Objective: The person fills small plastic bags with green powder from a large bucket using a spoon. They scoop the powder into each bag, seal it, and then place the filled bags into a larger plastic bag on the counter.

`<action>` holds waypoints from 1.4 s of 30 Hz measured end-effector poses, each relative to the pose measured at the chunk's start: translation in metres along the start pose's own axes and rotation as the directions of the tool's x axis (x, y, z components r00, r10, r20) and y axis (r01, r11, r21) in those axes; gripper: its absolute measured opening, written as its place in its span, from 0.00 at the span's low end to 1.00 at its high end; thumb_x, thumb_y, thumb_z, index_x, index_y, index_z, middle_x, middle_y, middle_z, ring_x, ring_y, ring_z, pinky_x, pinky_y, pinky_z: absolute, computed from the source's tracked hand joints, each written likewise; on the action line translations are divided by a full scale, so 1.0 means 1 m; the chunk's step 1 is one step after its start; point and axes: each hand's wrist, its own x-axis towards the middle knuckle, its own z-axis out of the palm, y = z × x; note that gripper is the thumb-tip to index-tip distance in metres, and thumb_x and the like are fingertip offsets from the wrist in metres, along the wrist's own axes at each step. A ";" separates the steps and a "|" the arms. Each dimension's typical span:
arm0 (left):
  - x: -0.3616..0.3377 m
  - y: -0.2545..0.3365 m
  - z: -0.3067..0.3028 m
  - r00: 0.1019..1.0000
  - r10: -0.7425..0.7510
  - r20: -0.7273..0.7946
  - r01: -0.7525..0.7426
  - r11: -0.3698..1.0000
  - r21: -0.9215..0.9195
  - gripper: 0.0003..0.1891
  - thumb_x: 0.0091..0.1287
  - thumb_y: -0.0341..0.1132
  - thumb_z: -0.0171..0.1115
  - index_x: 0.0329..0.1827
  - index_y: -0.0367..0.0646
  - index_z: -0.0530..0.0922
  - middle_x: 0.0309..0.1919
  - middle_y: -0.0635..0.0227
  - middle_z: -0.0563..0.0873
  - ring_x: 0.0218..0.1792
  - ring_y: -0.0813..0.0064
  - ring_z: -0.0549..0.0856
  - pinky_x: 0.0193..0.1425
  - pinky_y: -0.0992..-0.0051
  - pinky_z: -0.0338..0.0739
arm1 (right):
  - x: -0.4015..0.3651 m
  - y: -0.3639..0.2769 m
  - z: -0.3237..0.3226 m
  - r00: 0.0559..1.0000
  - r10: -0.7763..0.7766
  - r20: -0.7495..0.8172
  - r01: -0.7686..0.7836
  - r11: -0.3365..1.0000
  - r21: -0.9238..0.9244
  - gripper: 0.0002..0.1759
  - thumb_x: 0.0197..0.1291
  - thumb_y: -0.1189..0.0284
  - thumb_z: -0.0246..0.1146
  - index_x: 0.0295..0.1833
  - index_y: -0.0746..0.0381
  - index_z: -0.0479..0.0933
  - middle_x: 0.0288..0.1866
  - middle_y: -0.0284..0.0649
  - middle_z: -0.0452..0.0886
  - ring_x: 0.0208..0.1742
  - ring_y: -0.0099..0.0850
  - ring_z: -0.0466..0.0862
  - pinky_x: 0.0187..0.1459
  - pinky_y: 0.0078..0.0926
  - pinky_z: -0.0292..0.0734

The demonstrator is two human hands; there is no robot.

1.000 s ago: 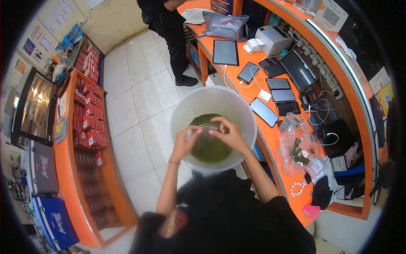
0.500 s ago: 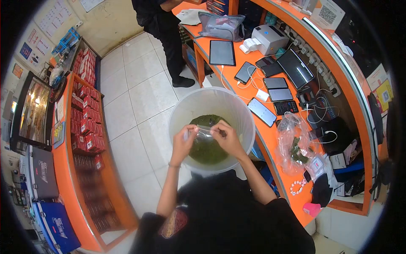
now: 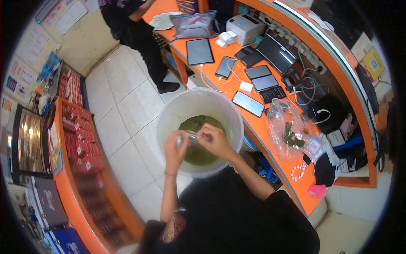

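Observation:
Both of my hands are raised over a large translucent plastic tub [image 3: 169, 114] with loose green material [image 3: 198, 158] in its bottom. Between them stretches a small clear plastic bag [image 3: 193, 136]. My left hand [image 3: 175, 148] pinches the bag's left side, and my right hand [image 3: 215, 142] pinches the right side with curled fingers. A dark object, too small to name, lies on the green material beyond my hands. The bag's contents, if any, cannot be made out.
An orange counter [image 3: 275, 180] on the right carries several phones [image 3: 248, 104], a tablet [image 3: 199, 51], a label printer [image 3: 245, 29], cables and a clear bag of green material [image 3: 292, 137]. Another person [image 3: 139, 46] stands at its far end. Shelves of red boxes [image 3: 84, 142] line the left.
The view has shifted, so the tub and counter appear further left. My hands still hold the bag between them, now looking narrower and more bunched. The other person's arm has moved slightly.

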 end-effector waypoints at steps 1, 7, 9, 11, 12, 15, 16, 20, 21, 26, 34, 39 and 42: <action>0.000 -0.004 -0.002 0.994 0.003 -0.111 0.002 0.999 0.049 0.06 0.69 0.32 0.65 0.41 0.37 0.82 0.33 0.62 0.87 0.32 0.74 0.82 0.40 0.75 0.77 | -0.004 0.003 -0.003 1.000 0.004 -0.014 -0.004 1.000 0.018 0.05 0.55 0.76 0.66 0.35 0.67 0.79 0.28 0.39 0.71 0.27 0.29 0.76 0.31 0.27 0.71; 0.015 -0.004 -0.011 0.974 -0.191 -0.118 0.202 0.975 0.088 0.06 0.69 0.31 0.63 0.40 0.37 0.81 0.33 0.58 0.87 0.33 0.66 0.84 0.41 0.70 0.77 | -0.041 0.029 -0.006 0.989 0.118 -0.084 -0.120 0.993 -0.017 0.06 0.56 0.74 0.66 0.33 0.65 0.78 0.29 0.40 0.74 0.29 0.34 0.80 0.32 0.31 0.74; 0.033 0.012 0.007 0.995 -0.097 -0.023 0.099 0.991 0.092 0.06 0.70 0.32 0.63 0.40 0.36 0.81 0.33 0.59 0.87 0.33 0.67 0.84 0.41 0.71 0.77 | -0.051 0.040 -0.006 0.977 0.180 -0.116 -0.190 0.978 -0.086 0.07 0.56 0.72 0.66 0.32 0.65 0.77 0.30 0.41 0.76 0.29 0.37 0.81 0.33 0.34 0.75; 0.053 0.046 0.032 0.996 0.048 0.072 -0.050 0.998 0.030 0.08 0.70 0.33 0.64 0.41 0.36 0.81 0.33 0.59 0.87 0.33 0.68 0.84 0.41 0.71 0.77 | -0.054 0.050 -0.002 0.982 0.163 -0.091 -0.179 0.959 -0.218 0.11 0.58 0.67 0.65 0.34 0.64 0.77 0.32 0.44 0.78 0.33 0.45 0.82 0.36 0.40 0.76; 0.060 0.080 0.046 0.993 -0.006 0.120 0.014 0.998 -0.066 0.09 0.69 0.34 0.64 0.42 0.35 0.82 0.34 0.59 0.87 0.34 0.69 0.84 0.42 0.71 0.77 | -0.056 0.053 0.000 0.980 0.167 -0.109 -0.188 0.957 -0.223 0.11 0.58 0.67 0.65 0.34 0.64 0.77 0.32 0.44 0.78 0.33 0.45 0.82 0.36 0.40 0.76; 0.074 0.141 0.095 0.954 0.262 0.144 -0.216 0.937 -0.275 0.11 0.69 0.35 0.66 0.47 0.36 0.82 0.37 0.60 0.87 0.38 0.75 0.84 0.45 0.73 0.77 | -0.053 0.082 0.013 0.977 0.158 -0.145 -0.178 0.976 -0.130 0.14 0.58 0.64 0.64 0.40 0.65 0.77 0.36 0.49 0.80 0.37 0.47 0.82 0.41 0.45 0.76; 0.074 0.149 0.101 0.953 0.267 0.145 -0.220 0.935 -0.277 0.11 0.69 0.35 0.66 0.47 0.36 0.82 0.37 0.60 0.87 0.38 0.75 0.84 0.45 0.73 0.77 | -0.051 0.081 0.014 0.977 0.155 -0.149 -0.175 0.976 -0.131 0.14 0.58 0.64 0.64 0.40 0.65 0.77 0.36 0.49 0.80 0.37 0.47 0.82 0.41 0.45 0.76; 0.073 0.131 0.101 0.948 -0.019 0.316 0.133 0.930 -0.341 0.19 0.69 0.34 0.67 0.60 0.39 0.77 0.44 0.67 0.87 0.35 0.83 0.79 0.42 0.80 0.74 | -0.054 0.054 -0.005 0.956 0.109 -0.273 -0.155 0.976 -0.155 0.12 0.60 0.67 0.65 0.40 0.66 0.77 0.33 0.48 0.81 0.33 0.43 0.82 0.36 0.41 0.76; 0.070 0.110 0.094 0.915 -0.157 0.371 0.302 0.877 -0.373 0.24 0.69 0.33 0.66 0.67 0.40 0.74 0.49 0.66 0.86 0.35 0.83 0.78 0.42 0.81 0.74 | -0.054 0.045 -0.011 0.944 0.200 -0.263 -0.236 0.965 -0.113 0.12 0.61 0.67 0.65 0.39 0.66 0.77 0.30 0.46 0.81 0.29 0.38 0.82 0.33 0.37 0.75; 0.043 0.030 0.057 0.783 -0.396 0.480 0.622 0.494 -0.607 0.32 0.70 0.30 0.63 0.77 0.43 0.61 0.66 0.59 0.77 0.41 0.82 0.78 0.46 0.80 0.76 | -0.040 0.043 -0.013 0.878 0.323 -0.353 -0.203 0.919 0.338 0.17 0.64 0.59 0.69 0.38 0.64 0.79 0.20 0.33 0.71 0.22 0.19 0.71 0.26 0.24 0.66; 0.012 0.004 0.036 0.781 -0.346 0.520 0.612 0.259 -0.747 0.38 0.66 0.18 0.59 0.79 0.43 0.55 0.71 0.53 0.71 0.63 0.67 0.78 0.67 0.69 0.75 | -0.024 0.041 0.001 0.955 0.245 -0.165 -0.237 0.969 0.063 0.09 0.57 0.70 0.70 0.36 0.66 0.82 0.23 0.38 0.73 0.23 0.26 0.73 0.29 0.27 0.69; 0.010 0.004 0.024 0.765 -0.384 0.517 0.629 0.272 -0.728 0.42 0.60 0.14 0.55 0.79 0.43 0.55 0.71 0.50 0.71 0.64 0.62 0.78 0.71 0.65 0.73 | -0.019 0.037 0.002 0.950 0.299 -0.092 -0.293 0.953 0.072 0.10 0.58 0.69 0.69 0.37 0.66 0.83 0.22 0.34 0.74 0.23 0.22 0.72 0.28 0.26 0.67; 0.007 -0.002 0.020 0.752 -0.378 0.541 0.647 0.259 -0.717 0.43 0.57 0.13 0.53 0.79 0.42 0.55 0.70 0.48 0.71 0.66 0.60 0.76 0.70 0.63 0.74 | -0.012 0.032 0.002 0.950 0.312 0.015 -0.312 0.943 0.116 0.10 0.59 0.69 0.69 0.39 0.66 0.83 0.20 0.33 0.73 0.22 0.22 0.72 0.27 0.25 0.67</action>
